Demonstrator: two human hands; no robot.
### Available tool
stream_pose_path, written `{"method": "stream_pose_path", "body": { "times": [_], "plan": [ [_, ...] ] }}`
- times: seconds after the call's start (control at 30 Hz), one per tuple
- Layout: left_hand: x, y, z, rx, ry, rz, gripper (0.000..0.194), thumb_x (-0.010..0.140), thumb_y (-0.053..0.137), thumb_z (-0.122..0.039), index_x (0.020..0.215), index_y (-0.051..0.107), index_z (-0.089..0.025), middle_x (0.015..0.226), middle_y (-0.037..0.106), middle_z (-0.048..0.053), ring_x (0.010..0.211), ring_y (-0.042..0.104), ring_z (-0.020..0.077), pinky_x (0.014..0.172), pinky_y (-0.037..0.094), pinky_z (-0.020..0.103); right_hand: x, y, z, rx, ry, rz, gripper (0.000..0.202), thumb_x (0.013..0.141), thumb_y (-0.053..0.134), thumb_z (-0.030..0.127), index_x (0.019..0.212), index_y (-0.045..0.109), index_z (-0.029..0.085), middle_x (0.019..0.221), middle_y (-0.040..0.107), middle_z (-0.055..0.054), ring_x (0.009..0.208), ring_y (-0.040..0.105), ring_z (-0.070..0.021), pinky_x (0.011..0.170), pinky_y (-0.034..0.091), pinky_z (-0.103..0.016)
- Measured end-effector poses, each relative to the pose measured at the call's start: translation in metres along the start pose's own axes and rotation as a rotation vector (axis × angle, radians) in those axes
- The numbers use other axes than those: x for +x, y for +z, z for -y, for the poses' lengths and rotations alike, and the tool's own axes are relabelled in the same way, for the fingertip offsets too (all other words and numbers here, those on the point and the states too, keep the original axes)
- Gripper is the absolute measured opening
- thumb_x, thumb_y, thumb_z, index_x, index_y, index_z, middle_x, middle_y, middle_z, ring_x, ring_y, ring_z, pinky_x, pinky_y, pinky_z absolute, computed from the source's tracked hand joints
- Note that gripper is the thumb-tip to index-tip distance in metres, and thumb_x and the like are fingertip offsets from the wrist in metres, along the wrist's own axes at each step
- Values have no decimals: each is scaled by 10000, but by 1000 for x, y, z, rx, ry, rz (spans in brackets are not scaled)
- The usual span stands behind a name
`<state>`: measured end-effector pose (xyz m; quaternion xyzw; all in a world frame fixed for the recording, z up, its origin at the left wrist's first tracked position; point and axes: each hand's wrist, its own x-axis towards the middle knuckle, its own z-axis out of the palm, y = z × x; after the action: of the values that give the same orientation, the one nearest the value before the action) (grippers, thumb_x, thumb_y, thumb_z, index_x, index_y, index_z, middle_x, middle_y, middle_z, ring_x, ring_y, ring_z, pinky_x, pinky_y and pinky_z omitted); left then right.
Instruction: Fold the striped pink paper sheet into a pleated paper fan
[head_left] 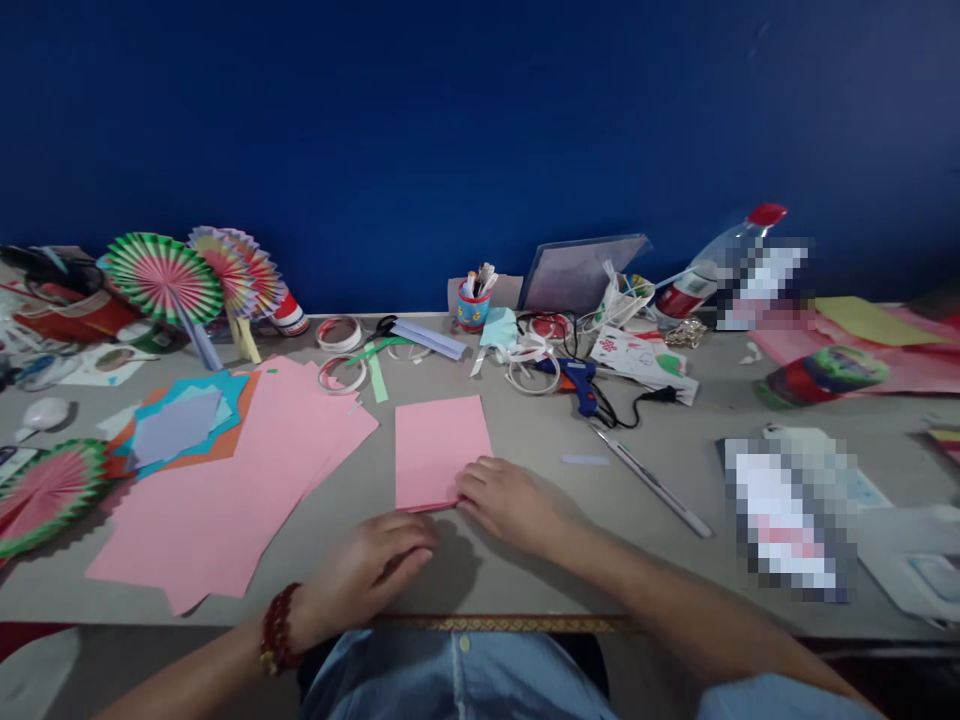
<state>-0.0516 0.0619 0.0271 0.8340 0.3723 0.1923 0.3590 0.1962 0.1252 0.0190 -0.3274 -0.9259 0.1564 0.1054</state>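
Folded pink paper [442,450] lies flat on the table [540,570], straight ahead of the person. Long axis appears to run away from the body, toward the wall; far edge faces the wall, its right end slightly farther off. Left edge near vertical in view, right edge slants. Near edge shows layers.

Right hand [502,497]: fingers close together, resting on the paper's near right corner; thumb hidden, can't tell if it pinches or just presses. Left hand [371,565]: just short of the near edge, fingers loosely bent, thumb slightly apart from them, nothing seen in it. Red bead bracelet [277,628] on left wrist.

Surface: grey tabletop, cluttered. Left, large pink sheets [217,500] overlap, with a blue sheet [238,398] and a lilac sheet [176,425] stacked on top; pleated green-and-pink fan [166,280] stands behind. Pen cup [474,310] at the back, near the wall. Right of the paper: lilac strip [586,460], slim grey cutter [656,485] lying diagonally, blue glue gun [581,387] farther back. Red-capped bottle [716,265] leans at back right. Some items at right pixelated, unreadable. Room: plain dark blue wall [480,130] behind the table.
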Motion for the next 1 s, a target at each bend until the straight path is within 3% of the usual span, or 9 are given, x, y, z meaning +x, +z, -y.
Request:
{"method": "stream_pose_path", "body": {
  "times": [0.23, 0.3, 0.4, 0.5, 0.67, 0.8, 0.87, 0.93, 1.0],
  "plan": [
    [1, 4, 2, -80, -123, -59, 368, 1024, 485, -353, 1364, 565, -240, 1319, 653, 100, 1216, 615, 219, 1021, 529, 362, 0, -16, -2, 265, 43, -199, 86, 979, 572, 213, 918, 625, 182, 890, 660, -48, 870, 604, -184, 789, 464, -285],
    [6, 7, 3, -115, -164, -118, 454, 1012, 500, -383, 1440, 482, -235, 1300, 654, 119, 1116, 661, 228, 909, 580, 352, -2, -20, 0, 350, 63, -246, 111, 989, 562, 246, 915, 621, 188, 880, 658, -43, 854, 608, -177, 766, 467, -274],
    [20, 9, 2, -155, -207, -211, 369, 1006, 495, -421, 1287, 587, -200, 1098, 717, 89, 837, 703, 191, 731, 596, 301, -4, -17, 7, 453, 63, -255, 128, 992, 551, 278, 924, 621, 196, 873, 665, -40, 822, 615, -174, 742, 480, -270],
    [38, 7, -4, -94, -119, -303, 273, 1014, 485, -380, 1100, 657, -187, 1009, 730, 60, 874, 695, 186, 798, 578, 296, -6, -10, 14, 511, 43, -259, 102, 975, 530, 251, 976, 620, 203, 951, 696, -58, 878, 645, -189, 783, 512, -292],
    [53, -10, -13, 142, 140, -427, 220, 1003, 485, -202, 1172, 625, -195, 1088, 721, 82, 1014, 671, 184, 914, 543, 319, -7, -7, 14, 443, -64, -320, 277, 966, 487, 227, 1211, 607, 183, 1120, 706, -121, 1062, 647, -226, 908, 531, -360],
    [50, -36, -11, 411, 283, -609, 273, 959, 505, -126, 1195, 613, -209, 1129, 720, 89, 1056, 657, 205, 941, 521, 369, -16, -17, 10, 381, -68, -463, 157, 980, 555, 278, 1086, 651, 213, 943, 729, -72, 934, 677, -193, 818, 549, -309],
    [48, -44, -9, 561, 320, -613, 297, 951, 524, -141, 1219, 616, -229, 1144, 723, 80, 1067, 658, 213, 928, 515, 371, -24, -25, 8, 246, -141, -604, 123, 949, 618, 256, 1065, 647, 228, 896, 723, -59, 885, 671, -191, 795, 539, -312],
    [47, -45, -7, 680, 342, -558, 300, 954, 534, -153, 1227, 624, -240, 1121, 733, 66, 1039, 663, 202, 903, 505, 350, -30, -34, 8, 55, -243, -749, 298, 900, 696, 259, 1188, 618, 255, 917, 731, -53, 881, 661, -201, 812, 522, -338],
    [49, -39, -6, 761, 344, -478, 266, 965, 526, -149, 1192, 641, -227, 1084, 737, 61, 985, 660, 190, 871, 493, 338, -32, -39, 10, -135, -225, -702, 398, 898, 713, 289, 1279, 597, 266, 993, 743, -64, 956, 649, -216, 844, 501, -351]
  ]
}}
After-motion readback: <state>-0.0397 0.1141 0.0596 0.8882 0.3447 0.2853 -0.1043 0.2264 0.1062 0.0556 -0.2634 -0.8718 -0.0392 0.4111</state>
